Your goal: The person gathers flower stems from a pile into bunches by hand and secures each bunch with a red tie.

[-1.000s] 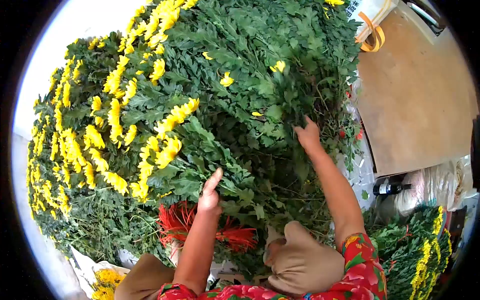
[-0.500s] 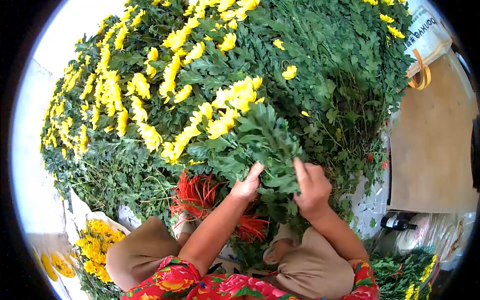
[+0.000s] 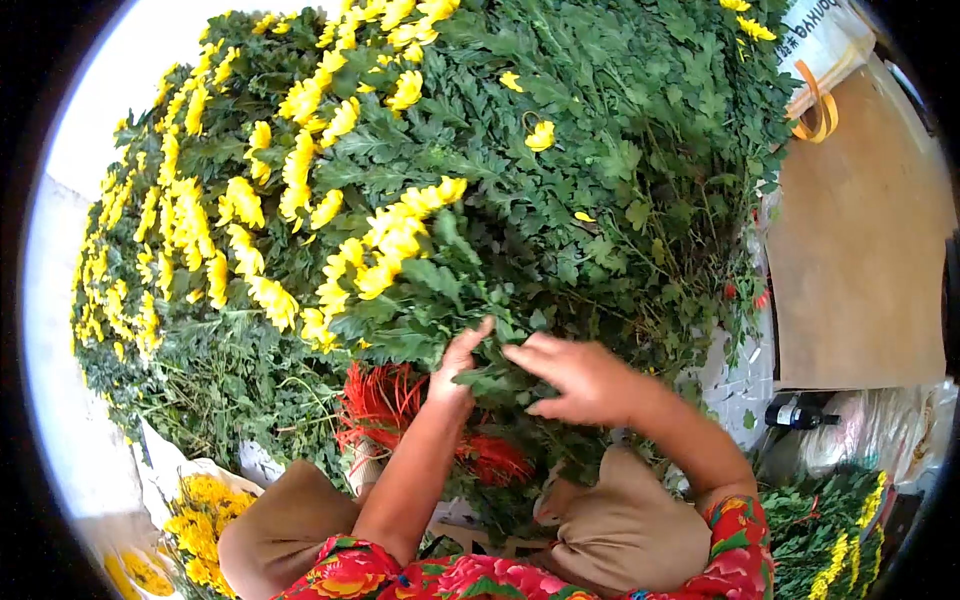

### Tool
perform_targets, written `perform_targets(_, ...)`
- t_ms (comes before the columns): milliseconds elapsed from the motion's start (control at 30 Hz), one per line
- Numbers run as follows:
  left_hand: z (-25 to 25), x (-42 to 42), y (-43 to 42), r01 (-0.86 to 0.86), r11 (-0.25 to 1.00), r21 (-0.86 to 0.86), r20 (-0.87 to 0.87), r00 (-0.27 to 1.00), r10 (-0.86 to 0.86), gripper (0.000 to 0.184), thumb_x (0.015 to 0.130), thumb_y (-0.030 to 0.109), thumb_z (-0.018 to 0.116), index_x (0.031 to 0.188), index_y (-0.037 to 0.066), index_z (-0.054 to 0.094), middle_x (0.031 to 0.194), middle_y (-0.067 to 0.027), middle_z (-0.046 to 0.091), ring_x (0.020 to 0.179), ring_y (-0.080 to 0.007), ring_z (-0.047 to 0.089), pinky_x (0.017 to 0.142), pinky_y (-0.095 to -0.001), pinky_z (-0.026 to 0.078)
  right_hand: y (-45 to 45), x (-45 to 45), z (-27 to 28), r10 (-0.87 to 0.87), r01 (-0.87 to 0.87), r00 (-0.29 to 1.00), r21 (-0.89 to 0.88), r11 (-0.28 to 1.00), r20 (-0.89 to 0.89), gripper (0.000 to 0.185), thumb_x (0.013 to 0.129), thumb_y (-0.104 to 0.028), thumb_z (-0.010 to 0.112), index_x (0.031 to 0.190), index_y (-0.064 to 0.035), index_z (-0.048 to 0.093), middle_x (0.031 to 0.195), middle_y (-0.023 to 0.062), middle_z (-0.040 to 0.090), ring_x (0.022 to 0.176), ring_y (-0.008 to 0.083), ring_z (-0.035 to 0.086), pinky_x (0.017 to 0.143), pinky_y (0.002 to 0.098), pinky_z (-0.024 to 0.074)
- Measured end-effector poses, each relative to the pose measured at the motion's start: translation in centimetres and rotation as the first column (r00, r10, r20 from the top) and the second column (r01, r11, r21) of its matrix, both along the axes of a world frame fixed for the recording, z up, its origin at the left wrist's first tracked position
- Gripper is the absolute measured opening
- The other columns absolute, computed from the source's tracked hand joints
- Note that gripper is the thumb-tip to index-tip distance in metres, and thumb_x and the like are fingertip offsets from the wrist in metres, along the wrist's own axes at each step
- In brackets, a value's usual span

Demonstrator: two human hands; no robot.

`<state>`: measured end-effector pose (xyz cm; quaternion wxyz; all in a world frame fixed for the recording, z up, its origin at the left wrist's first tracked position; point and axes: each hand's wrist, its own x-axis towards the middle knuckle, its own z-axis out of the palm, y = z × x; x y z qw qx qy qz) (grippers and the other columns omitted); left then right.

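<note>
My left hand (image 3: 457,368) is closed round the leafy stems of a bunch of yellow chrysanthemums (image 3: 392,238), its thumb pointing up. The flower heads lie in a row to the upper left, over the big pile. My right hand (image 3: 578,378) is just right of the bunch, fingers apart and stretched toward its leaves. Whether the fingertips touch the leaves I cannot tell. Below my left hand, red plastic ties (image 3: 382,400) hang in a tuft, partly hidden by my forearm.
A large heap of chrysanthemums (image 3: 620,150) fills the area ahead. To the right are a cardboard sheet (image 3: 860,240), a dark bottle (image 3: 800,413) and clear plastic wrap (image 3: 880,435). Cut yellow flowers (image 3: 208,520) stand at lower left, and more bunches (image 3: 825,530) lie at lower right.
My right hand has opened out from a closed grip at the leaves and turned its fingers leftward. My left hand keeps hold of the bunch. The view has shifted slightly.
</note>
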<state>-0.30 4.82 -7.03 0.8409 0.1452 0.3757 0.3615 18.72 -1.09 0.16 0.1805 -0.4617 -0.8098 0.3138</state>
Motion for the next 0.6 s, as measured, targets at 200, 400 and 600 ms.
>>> perform_targets(200,0.1,-0.2,0.6,0.117,0.992,-0.054,-0.247,0.961,-0.126,0.041,0.085,0.033,0.074,0.109,0.001,0.065,0.101,-0.0089,0.069,0.086,-0.0222,0.068,0.080,-0.0404,0.055,10.5,14.0,-8.8,-0.647,0.618,0.761,0.349,0.705,-0.040,0.041,0.083,-0.008,0.062,0.122,0.0019,0.056,0.120,0.0223,0.060,0.110,0.0407,0.057,0.094,0.0428,0.0463)
perform_targets(400,-0.2,0.2,0.3,0.068,0.997,-0.027,-0.094,0.993,-0.070,0.044,0.083,0.027,0.074,0.120,0.005,0.062,0.108,-0.0077,0.068,0.094,-0.0239,0.067,0.083,-0.0421,0.054,14.7,15.6,-10.5,-0.804,0.621,0.554,0.536,0.572,0.217,0.045,0.082,-0.011,0.062,0.123,0.0023,0.051,0.112,0.0228,0.058,0.106,0.0404,0.056,0.089,0.0484,0.0472)
perform_targets(600,0.6,-0.4,0.1,0.026,1.000,0.000,-0.179,0.983,-0.026,0.043,0.085,0.026,0.074,0.116,-0.001,0.063,0.109,-0.0098,0.068,0.096,-0.0216,0.066,0.084,-0.0395,0.053,13.9,16.3,-9.1,-0.837,0.660,0.515,0.536,0.526,0.188,0.041,0.081,-0.018,0.067,0.118,-0.0029,0.062,0.102,0.0167,0.065,0.098,0.0353,0.062,0.084,0.0454,0.0499)
